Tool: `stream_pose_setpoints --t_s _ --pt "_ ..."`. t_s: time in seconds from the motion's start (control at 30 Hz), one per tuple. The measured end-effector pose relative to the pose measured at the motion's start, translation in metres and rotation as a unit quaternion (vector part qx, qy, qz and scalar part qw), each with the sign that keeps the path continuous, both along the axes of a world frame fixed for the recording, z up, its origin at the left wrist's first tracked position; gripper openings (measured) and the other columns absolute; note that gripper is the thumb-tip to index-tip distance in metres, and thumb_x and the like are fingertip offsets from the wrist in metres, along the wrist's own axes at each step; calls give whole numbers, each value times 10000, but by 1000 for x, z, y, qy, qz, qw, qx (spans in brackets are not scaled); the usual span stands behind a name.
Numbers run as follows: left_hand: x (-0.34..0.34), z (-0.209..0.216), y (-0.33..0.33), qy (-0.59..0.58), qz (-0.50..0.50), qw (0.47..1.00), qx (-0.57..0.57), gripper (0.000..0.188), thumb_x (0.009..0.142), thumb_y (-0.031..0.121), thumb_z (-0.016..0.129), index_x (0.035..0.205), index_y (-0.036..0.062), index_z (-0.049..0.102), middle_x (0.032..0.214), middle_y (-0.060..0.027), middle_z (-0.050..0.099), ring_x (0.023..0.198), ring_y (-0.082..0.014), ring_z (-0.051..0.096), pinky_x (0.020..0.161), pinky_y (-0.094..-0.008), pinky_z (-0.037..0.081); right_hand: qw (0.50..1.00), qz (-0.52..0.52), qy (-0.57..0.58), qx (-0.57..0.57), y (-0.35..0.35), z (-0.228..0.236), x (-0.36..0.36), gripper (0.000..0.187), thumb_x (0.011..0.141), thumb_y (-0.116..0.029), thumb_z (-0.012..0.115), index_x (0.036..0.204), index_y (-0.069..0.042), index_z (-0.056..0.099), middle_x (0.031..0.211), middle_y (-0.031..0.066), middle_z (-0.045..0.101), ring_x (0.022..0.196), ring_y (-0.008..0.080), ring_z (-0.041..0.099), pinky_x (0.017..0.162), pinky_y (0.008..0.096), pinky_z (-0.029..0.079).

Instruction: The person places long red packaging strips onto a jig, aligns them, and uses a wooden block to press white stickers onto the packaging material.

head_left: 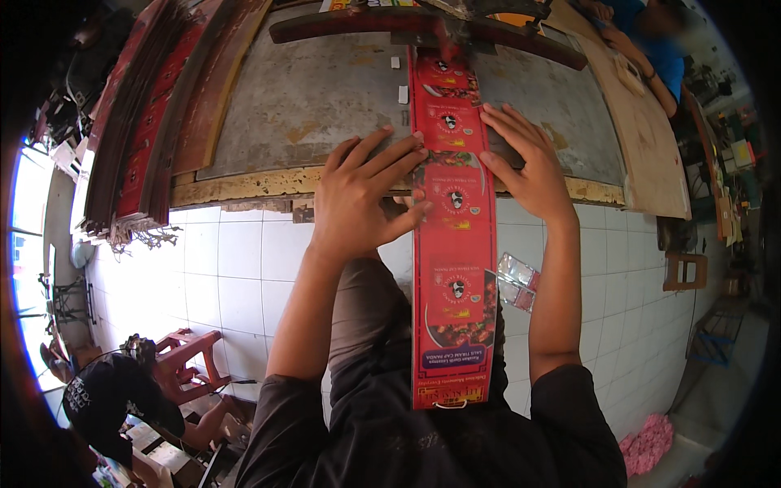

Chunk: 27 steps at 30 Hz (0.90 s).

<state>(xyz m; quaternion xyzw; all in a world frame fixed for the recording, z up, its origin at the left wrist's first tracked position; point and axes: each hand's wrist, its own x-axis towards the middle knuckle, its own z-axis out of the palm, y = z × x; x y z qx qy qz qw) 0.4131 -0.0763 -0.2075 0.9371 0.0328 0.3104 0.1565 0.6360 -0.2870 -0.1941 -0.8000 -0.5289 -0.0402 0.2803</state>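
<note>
A long red printed strip (455, 244) with food pictures and round emblems runs from the worktable (309, 106) toward my body. Its near end, which carries a short white string loop, reaches my dark shirt. My left hand (366, 187) lies at the strip's left edge, fingers stretched out and spread, the fingertips touching the edge. On the opposite edge rests my right hand (525, 159), its fingers also extended and apart. Beyond both hands, the strip's far end passes under a dark curved bar (342, 26) of a metal device.
Stacked red printed strips (146, 138) with strings lie at the table's left. Two small white blocks (403, 94) sit left of the strip. A person in blue (659, 49) is at the far right, another in a black cap (93, 403) at lower left, near a red stool (191, 362).
</note>
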Motion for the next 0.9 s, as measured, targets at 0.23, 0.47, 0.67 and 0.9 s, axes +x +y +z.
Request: stream_pose_setpoints --t_s 0.23,0.47,0.67,0.9 --pt "-1 -1 0 -2 0 1000 2 595 824 444 831 1342 155 800 1480 4 739 1413 -325 647 1179 -548 472 1000 7 4 1 0 2 0 585 1023 -376 779 1535 -115 669 1623 50 628 1594 301 469 1303 499 322" --pt "-1 -2 0 4 4 1000 3 597 817 439 836 1346 163 799 1485 9 736 1419 -323 643 1176 -542 472 1000 6 0 -6 1 3 -1 580 1026 -368 774 1535 -110 669 1623 51 628 1597 306 465 1303 501 322" --pt "1 0 -1 5 3 1000 -1 608 808 432 842 1351 162 795 1480 4 739 1424 -325 638 1174 -545 472 1000 9 7 -2 -1 3 0 578 1026 -380 775 1536 -129 669 1629 45 623 1599 308 462 1307 517 317" --pt "0 3 -2 6 0 1000 0 607 810 446 837 1339 150 798 1475 -12 741 1429 -343 633 1176 -559 472 1000 7 -9 -4 -2 2 0 593 1031 -400 771 1550 -138 653 1637 43 616 1600 309 459 1306 521 321"
